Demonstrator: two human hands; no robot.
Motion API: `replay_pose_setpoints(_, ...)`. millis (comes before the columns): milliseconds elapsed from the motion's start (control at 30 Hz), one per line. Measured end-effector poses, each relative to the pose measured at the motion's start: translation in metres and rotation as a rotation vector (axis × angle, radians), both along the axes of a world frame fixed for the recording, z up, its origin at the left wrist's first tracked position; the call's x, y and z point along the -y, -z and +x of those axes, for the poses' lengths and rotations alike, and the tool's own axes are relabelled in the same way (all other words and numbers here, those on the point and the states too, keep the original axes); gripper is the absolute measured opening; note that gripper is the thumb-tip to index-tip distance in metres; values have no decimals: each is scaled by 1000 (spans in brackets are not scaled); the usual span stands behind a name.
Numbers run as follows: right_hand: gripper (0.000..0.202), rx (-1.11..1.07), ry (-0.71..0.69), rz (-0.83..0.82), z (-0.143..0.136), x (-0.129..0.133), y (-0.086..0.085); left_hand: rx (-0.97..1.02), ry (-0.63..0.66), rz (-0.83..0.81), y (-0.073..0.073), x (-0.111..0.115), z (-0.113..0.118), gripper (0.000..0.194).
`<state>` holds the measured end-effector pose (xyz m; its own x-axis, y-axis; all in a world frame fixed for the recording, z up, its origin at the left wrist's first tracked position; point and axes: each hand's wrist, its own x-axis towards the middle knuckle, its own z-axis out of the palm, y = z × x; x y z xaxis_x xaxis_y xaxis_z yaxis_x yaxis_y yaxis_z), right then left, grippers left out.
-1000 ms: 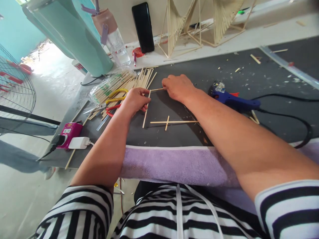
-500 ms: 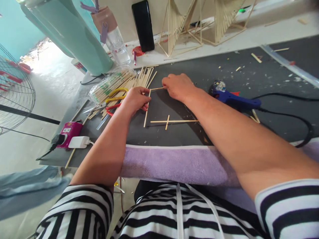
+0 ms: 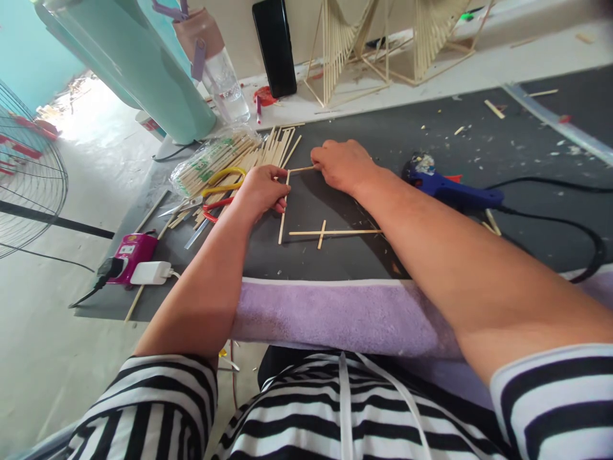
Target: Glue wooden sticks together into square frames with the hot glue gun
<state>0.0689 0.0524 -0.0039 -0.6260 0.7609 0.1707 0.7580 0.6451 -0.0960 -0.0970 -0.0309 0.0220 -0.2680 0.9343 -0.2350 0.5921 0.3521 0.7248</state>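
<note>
My left hand (image 3: 264,191) pinches a thin wooden stick (image 3: 282,229) near its far end; the stick points back toward me. A second wooden stick (image 3: 301,169) meets it at a corner, and my right hand (image 3: 342,165) has closed fingers on that one's other end. Nearer to me, a short stick (image 3: 322,234) lies across a longer stick (image 3: 352,232), whose right end is hidden by my right forearm. Scissors with yellow and red handles (image 3: 224,181) lie left of my left hand, on a loose heap of sticks (image 3: 276,148).
A blue glue gun (image 3: 453,191) with a black cord lies right of my right hand. Along the back stand a water bottle (image 3: 215,76), a phone (image 3: 274,48) and stick frames (image 3: 342,57). A pink power socket (image 3: 136,249) is at left, a purple towel (image 3: 330,316) along the front edge.
The near end of the stick in my left hand has swung slightly to the right. Both hands otherwise keep their places. Blue denim at the lower left has mostly left the view.
</note>
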Motion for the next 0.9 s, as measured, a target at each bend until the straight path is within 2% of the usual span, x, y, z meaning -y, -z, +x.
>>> replay_pose_setpoints(333,33,-2,-10,26,1,-1,2,78,1,30,-3,2,2,46)
replay_pose_setpoints(900,33,-3,-7,-4,1,0,0,58,1,25,-2,2,3,45)
